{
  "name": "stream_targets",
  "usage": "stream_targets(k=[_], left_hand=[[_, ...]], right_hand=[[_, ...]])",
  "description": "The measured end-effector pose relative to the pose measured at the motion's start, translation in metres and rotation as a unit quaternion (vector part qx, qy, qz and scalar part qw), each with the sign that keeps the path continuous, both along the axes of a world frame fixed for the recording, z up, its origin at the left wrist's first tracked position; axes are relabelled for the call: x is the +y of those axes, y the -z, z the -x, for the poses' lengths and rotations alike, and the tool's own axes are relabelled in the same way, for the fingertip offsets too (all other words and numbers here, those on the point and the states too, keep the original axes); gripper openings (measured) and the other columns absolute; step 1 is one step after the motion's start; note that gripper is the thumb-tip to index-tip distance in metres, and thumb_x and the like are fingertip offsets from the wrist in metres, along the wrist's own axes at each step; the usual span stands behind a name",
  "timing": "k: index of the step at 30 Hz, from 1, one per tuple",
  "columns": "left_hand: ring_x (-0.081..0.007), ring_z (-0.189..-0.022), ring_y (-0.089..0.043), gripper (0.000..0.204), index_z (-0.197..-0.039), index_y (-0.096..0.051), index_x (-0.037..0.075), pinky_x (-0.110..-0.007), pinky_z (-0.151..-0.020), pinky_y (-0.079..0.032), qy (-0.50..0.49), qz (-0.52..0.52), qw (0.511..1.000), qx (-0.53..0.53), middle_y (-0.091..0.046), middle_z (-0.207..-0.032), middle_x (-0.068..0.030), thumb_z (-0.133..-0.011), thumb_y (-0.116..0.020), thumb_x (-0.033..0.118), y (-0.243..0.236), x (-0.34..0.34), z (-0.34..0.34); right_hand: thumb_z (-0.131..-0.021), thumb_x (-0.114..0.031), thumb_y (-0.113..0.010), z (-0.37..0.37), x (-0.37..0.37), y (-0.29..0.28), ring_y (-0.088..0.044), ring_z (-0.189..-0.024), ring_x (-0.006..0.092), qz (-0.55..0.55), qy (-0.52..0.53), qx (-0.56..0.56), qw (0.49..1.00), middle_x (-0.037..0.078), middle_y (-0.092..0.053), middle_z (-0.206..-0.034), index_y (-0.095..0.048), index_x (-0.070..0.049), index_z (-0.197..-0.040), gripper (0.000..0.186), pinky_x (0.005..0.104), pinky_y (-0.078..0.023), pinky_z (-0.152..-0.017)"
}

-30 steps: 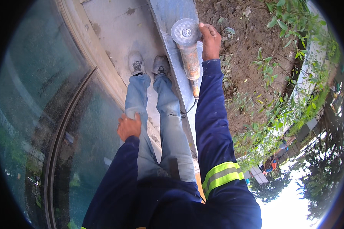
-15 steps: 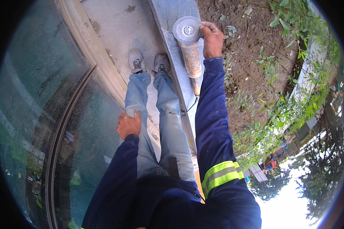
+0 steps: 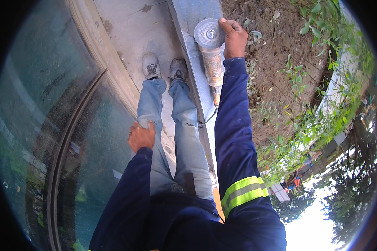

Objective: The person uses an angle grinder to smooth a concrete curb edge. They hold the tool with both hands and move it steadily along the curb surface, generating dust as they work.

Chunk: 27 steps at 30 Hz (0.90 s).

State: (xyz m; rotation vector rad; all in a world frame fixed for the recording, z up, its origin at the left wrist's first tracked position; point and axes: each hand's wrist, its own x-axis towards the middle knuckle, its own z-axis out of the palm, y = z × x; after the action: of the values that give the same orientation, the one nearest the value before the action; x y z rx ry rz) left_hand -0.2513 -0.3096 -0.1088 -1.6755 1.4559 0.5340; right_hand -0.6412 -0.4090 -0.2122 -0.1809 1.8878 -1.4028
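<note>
An angle grinder (image 3: 213, 69) with a worn, orange-stained body lies on the grey ledge, its pale round disc (image 3: 203, 37) facing up with a metal nut at the centre. My right hand (image 3: 235, 39) is at the disc's right edge, thumb and fingers bent together at the rim; some fingertips are hidden behind the hand. A dark cord (image 3: 209, 119) runs from the grinder's near end, partly hidden by my right sleeve. My left hand (image 3: 141, 137) rests over my left knee (image 3: 148, 111), thumb apart from the other fingers, holding no tool.
Dark glass panels (image 3: 42, 104) in a frame (image 3: 100, 42) stand at my left. My shoes (image 3: 178, 69) are on the concrete floor (image 3: 130, 21), beside the raised ledge (image 3: 192, 10). Bare soil (image 3: 276, 58) and leafy branches (image 3: 297, 81) lie to the right.
My right hand has moved slightly up along the disc's rim. The grinder and ledge appear a little further right in view. My left hand stays on the knee.
</note>
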Motion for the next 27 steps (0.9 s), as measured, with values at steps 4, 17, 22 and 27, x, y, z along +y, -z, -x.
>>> stream_targets(k=[4,17,22,27], left_hand=[[-0.0406,-0.103,-0.072,0.065,-0.119,-0.066,-0.002,-0.050,-0.090,-0.057,-0.001,0.009,1.000,0.002,-0.070,-0.113,-0.0228,-0.093,-0.062,0.057,0.000,0.002,-0.002],[-0.0398,-0.101,-0.073,0.064,-0.117,-0.066,-0.001,-0.049,-0.089,-0.057,-0.004,0.018,1.000,-0.001,-0.071,-0.111,-0.0216,-0.092,-0.063,0.057,0.001,0.006,-0.001],[-0.0401,-0.102,-0.073,0.064,-0.118,-0.066,-0.001,-0.049,-0.090,-0.057,-0.004,0.015,1.000,0.001,-0.071,-0.111,-0.0221,-0.092,-0.062,0.058,0.001,0.007,-0.001],[-0.0405,-0.102,-0.072,0.065,-0.119,-0.066,-0.002,-0.050,-0.091,-0.057,-0.005,0.005,1.000,-0.005,-0.070,-0.112,-0.0232,-0.092,-0.062,0.057,0.000,0.004,0.002]], right_hand=[[-0.094,-0.021,-0.079,0.008,-0.004,0.002,-0.063,-0.082,0.0113,-0.039,-0.018,-0.015,0.999,0.004,-0.074,-0.093,-0.076,0.004,-0.100,0.026,0.0258,-0.048,-0.079],[-0.098,-0.040,-0.074,-0.002,0.033,-0.008,-0.065,-0.074,0.0127,-0.033,0.039,-0.038,0.998,0.006,-0.071,-0.089,-0.073,0.002,-0.100,0.042,0.0280,-0.054,-0.069],[-0.091,-0.036,-0.083,-0.008,0.047,-0.014,-0.063,-0.067,0.0112,-0.068,0.000,0.006,0.998,0.004,-0.069,-0.080,-0.073,-0.001,-0.093,0.037,0.0264,-0.052,-0.068],[-0.088,-0.031,-0.087,-0.008,0.047,-0.006,-0.061,-0.067,0.0109,-0.046,-0.022,0.034,0.998,0.004,-0.069,-0.078,-0.073,-0.001,-0.088,0.033,0.0268,-0.050,-0.066]])
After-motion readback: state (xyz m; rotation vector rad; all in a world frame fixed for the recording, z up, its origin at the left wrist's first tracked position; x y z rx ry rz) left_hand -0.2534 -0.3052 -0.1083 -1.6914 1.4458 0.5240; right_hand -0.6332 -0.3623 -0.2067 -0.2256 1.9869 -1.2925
